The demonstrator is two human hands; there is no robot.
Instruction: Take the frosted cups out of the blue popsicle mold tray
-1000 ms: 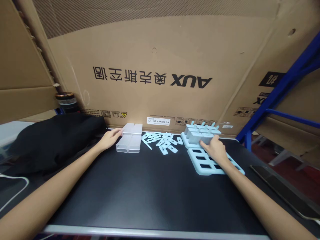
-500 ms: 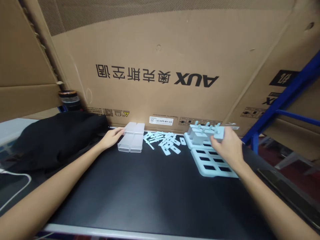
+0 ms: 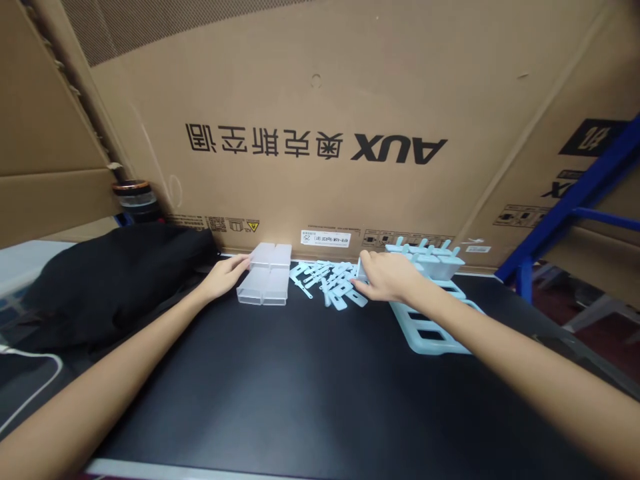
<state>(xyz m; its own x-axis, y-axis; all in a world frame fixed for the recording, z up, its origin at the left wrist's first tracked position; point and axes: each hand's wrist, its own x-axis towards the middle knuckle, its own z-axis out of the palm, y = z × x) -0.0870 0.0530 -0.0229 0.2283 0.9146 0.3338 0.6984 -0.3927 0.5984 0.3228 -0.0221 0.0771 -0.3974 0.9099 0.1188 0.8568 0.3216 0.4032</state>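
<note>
My left hand is at the left side of the clear plastic boxes, its fingertips closed on their edge. The boxes stand side by side in two rows. My right hand is above the right end of a loose pile of pale blue popsicle sticks. Its fingers and thumb are closed round a pale blue popsicle mould, mostly hidden by the hand. Behind my right wrist, several pale blue moulds with upright sticks sit in a pale blue rack. My forearm covers part of that rack.
A large cardboard box walls off the back of the black table. Black cloth lies at the left, with a dark jar behind it and a white cable in front. A blue metal frame stands at the right.
My right hand has moved left from the moulds in the rack to the pile of sticks, carrying a pale blue popsicle mould. My left hand stays at the clear boxes. The view has shifted slightly.
</note>
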